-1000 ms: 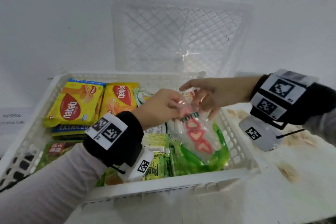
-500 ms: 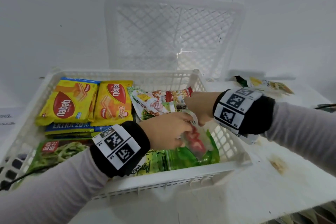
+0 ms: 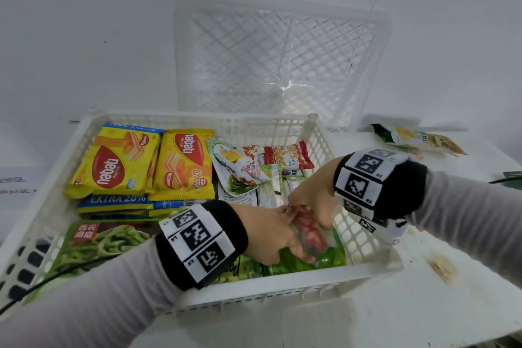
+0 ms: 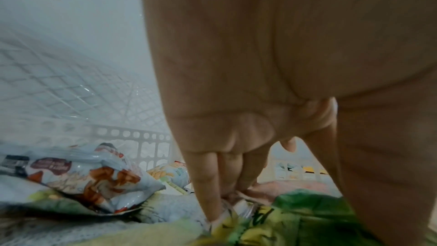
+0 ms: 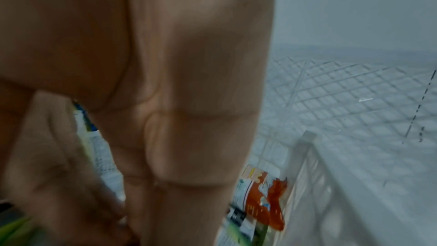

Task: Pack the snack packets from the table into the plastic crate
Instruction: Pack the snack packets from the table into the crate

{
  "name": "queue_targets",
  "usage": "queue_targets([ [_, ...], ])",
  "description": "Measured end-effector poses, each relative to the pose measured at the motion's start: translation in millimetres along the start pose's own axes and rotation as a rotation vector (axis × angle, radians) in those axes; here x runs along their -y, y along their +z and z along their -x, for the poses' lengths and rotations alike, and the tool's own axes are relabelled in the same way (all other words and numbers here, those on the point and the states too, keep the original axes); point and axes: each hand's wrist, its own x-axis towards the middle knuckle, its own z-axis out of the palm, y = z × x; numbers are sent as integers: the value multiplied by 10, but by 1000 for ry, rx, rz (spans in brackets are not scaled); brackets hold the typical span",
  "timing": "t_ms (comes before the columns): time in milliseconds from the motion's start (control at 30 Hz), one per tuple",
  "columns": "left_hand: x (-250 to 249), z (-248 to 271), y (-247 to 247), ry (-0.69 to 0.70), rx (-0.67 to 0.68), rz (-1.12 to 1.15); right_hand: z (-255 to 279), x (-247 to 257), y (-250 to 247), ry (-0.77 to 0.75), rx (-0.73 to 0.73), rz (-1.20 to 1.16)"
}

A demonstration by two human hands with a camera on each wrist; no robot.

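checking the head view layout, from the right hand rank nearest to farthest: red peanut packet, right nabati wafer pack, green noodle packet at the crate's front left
1. Red peanut packet: just beyond the right hand, at the crate's back right.
2. Right nabati wafer pack: back middle, further left.
3. Green noodle packet: front left corner, beyond the left forearm.

A plain staging or packing corner is suggested — perhaps a storeroom or recording lab. A stained white table (image 3: 440,299) is set against bare white walls (image 3: 84,37), a spare lattice crate (image 3: 282,59) is propped upright, and a printed label (image 3: 14,185) — too blurred to read — is seen at left.
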Motion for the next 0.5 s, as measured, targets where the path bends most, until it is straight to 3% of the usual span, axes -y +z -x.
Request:
queue_targets([
  [100, 62, 67, -74, 60, -39, 166, 10, 0, -98, 29, -29, 32],
  [200, 251, 255, -212, 8, -193, 389, 55, -111, -266, 76, -206, -197],
  [367, 744, 453, -283, -458, -780, 655, 10, -160, -516, 15, -639, -508],
  [434, 846, 487, -249, -615, -940, 668, -93, -55, -551, -30, -717, -494],
  [500, 903, 486, -219, -666, -1017, 652, -217, 77, -573, -34, -728, -391],
])
